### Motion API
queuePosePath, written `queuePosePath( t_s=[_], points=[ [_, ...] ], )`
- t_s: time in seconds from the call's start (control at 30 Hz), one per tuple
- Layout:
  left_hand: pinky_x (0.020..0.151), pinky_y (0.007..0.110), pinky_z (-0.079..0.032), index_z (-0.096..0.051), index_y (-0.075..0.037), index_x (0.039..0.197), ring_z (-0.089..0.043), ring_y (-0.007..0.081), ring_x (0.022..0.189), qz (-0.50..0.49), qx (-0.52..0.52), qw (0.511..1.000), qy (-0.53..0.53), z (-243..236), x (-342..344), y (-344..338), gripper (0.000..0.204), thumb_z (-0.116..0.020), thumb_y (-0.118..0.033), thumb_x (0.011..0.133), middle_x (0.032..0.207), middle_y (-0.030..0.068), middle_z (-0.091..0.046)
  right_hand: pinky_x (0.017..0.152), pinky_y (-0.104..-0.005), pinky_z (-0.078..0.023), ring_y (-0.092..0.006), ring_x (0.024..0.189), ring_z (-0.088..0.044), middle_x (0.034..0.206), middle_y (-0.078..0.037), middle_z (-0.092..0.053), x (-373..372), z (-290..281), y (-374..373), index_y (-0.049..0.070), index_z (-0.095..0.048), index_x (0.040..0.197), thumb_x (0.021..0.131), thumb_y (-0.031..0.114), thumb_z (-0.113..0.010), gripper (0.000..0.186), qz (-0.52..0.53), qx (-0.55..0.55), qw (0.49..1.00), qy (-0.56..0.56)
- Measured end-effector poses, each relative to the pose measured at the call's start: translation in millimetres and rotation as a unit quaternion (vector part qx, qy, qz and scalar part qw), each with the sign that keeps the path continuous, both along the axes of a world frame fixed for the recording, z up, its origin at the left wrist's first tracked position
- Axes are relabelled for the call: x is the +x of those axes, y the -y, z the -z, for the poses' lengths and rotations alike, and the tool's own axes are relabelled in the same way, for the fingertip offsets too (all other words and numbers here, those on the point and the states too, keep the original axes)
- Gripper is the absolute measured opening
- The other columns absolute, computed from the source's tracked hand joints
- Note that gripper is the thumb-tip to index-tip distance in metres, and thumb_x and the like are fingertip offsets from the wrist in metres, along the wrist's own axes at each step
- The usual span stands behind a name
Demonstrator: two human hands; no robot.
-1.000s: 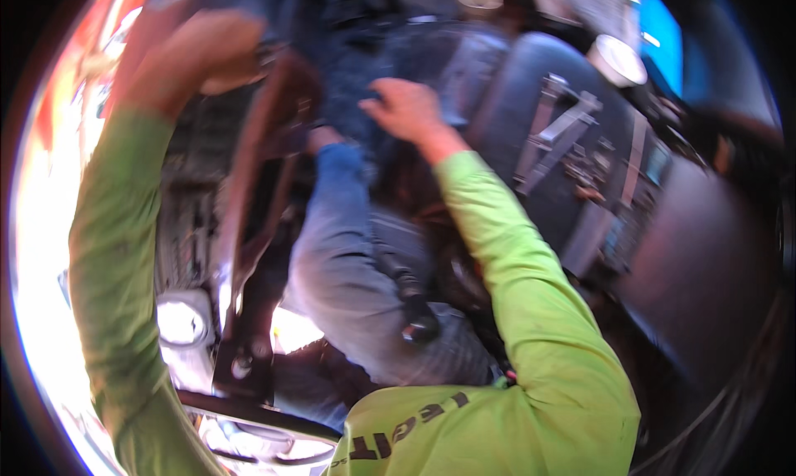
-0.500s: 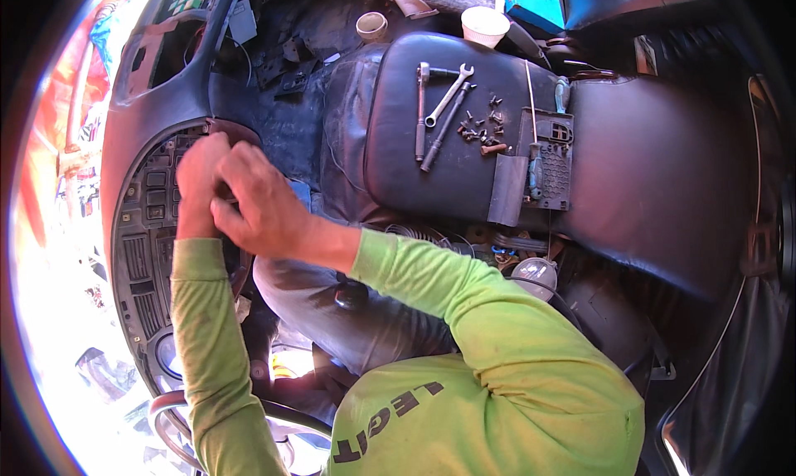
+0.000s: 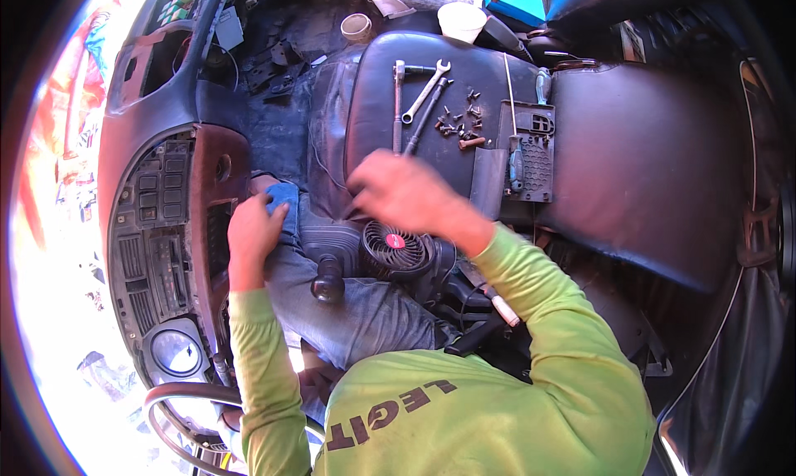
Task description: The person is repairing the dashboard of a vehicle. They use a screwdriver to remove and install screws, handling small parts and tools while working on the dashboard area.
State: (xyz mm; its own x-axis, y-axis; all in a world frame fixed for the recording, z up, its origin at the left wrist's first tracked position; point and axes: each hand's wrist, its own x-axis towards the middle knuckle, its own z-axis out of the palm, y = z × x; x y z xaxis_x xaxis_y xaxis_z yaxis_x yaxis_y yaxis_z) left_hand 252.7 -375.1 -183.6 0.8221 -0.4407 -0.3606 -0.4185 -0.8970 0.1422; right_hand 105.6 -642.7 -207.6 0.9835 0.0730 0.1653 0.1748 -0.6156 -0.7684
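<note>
My left hand [image 3: 254,234] hangs beside the dark red dashboard panel [image 3: 217,157], next to a bright blue patch [image 3: 283,202] by my jeans-clad knee. Its thumb stands apart from the fingers, and nothing shows in it. Blurred by motion, my right hand [image 3: 408,196] is over the near edge of the black seat cushion [image 3: 377,103], its fingers curled inward. Whatever they may hold is hidden. On the cushion lie a combination wrench [image 3: 425,94], a ratchet handle [image 3: 398,103], a dark extension bar [image 3: 429,115] and several loose bolts [image 3: 460,126].
A black grille panel [image 3: 539,173] carries a blue-handled screwdriver [image 3: 516,165]. Below my right hand are a small round fan [image 3: 390,245] and a gear knob [image 3: 328,284]. A white cup [image 3: 461,21] stands behind the cushion. The steering wheel [image 3: 162,391] is at lower left.
My hands have parted. The right one has swung from the dashboard to the cushion's edge; the left has dropped back from the panel toward my knee. The view has shifted slightly.
</note>
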Motion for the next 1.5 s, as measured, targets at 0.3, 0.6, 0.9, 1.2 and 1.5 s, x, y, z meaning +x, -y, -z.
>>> queuePosePath(
  t_s=[0.3, 0.6, 0.9, 1.2, 1.5],
  points=[
    [0.093, 0.045, -0.052, -0.075, -0.005, 0.12, -0.068, 0.033, 0.105, -0.003, -0.058, 0.997, 0.057, -22.3, -53.6, -9.1, 0.04, -0.079, -0.03, 0.089, 0.112, 0.0135, -0.071, 0.088, -0.0474, -0.056, -0.0353, 0.102, -0.07, 0.105, -0.012, -0.069, -35.4, 73.0, 140.2, 0.011, -0.076, 0.11, 0.091, 0.018, -0.073, 0.02, 0.293, -0.17, 0.93, -0.143],
    [0.094, 0.045, -0.05, -0.075, -0.01, 0.119, -0.066, 0.0307, 0.11, 0.0, -0.03, 0.997, 0.067, -22.3, -55.2, 6.5, 0.036, -0.077, -0.031, 0.089, 0.111, 0.0088, -0.071, 0.086, -0.0459, -0.056, -0.0318, 0.101, -0.069, 0.1, -0.009, -0.066, -23.9, 97.0, 120.4, 0.014, -0.077, 0.103, 0.089, 0.021, -0.077, 0.016, 0.308, -0.203, 0.92, -0.13],
    [0.094, 0.046, -0.049, -0.076, -0.01, 0.119, -0.067, 0.0306, 0.109, 0.002, -0.035, 0.997, 0.068, -21.9, -57.3, 6.6, 0.036, -0.077, -0.031, 0.089, 0.109, 0.0086, -0.071, 0.081, -0.0408, -0.057, -0.0302, 0.088, -0.072, 0.096, -0.014, -0.072, -28.6, 96.1, 140.9, 0.003, -0.074, 0.099, 0.089, 0.013, -0.076, 0.015, 0.388, 0.027, 0.921, -0.029],
    [0.083, 0.031, -0.057, -0.073, 0.004, 0.122, -0.071, 0.0172, 0.091, -0.147, -0.434, 0.858, -0.231, -22.6, -69.1, 56.2, 0.028, -0.07, -0.013, 0.101, 0.106, 0.009, -0.077, 0.077, -0.0349, -0.056, -0.0199, 0.085, -0.071, 0.094, -0.012, -0.072, -54.3, 11.8, 76.6, -0.001, -0.071, 0.098, 0.094, 0.014, -0.073, 0.016, 0.272, 0.209, 0.938, -0.047],
    [0.085, 0.036, -0.062, -0.069, 0.005, 0.112, -0.074, 0.02, 0.088, -0.3, -0.532, 0.632, -0.477, -11.7, -91.1, 80.3, 0.02, -0.066, -0.014, 0.105, 0.101, 0.0115, -0.074, 0.068, -0.0433, -0.053, -0.0354, 0.077, -0.068, 0.088, -0.014, -0.065, -33.3, -34.2, -20.8, 0.001, -0.068, 0.095, 0.086, 0.006, -0.078, 0.014, 0.169, 0.232, 0.958, 0.025]
  ],
)
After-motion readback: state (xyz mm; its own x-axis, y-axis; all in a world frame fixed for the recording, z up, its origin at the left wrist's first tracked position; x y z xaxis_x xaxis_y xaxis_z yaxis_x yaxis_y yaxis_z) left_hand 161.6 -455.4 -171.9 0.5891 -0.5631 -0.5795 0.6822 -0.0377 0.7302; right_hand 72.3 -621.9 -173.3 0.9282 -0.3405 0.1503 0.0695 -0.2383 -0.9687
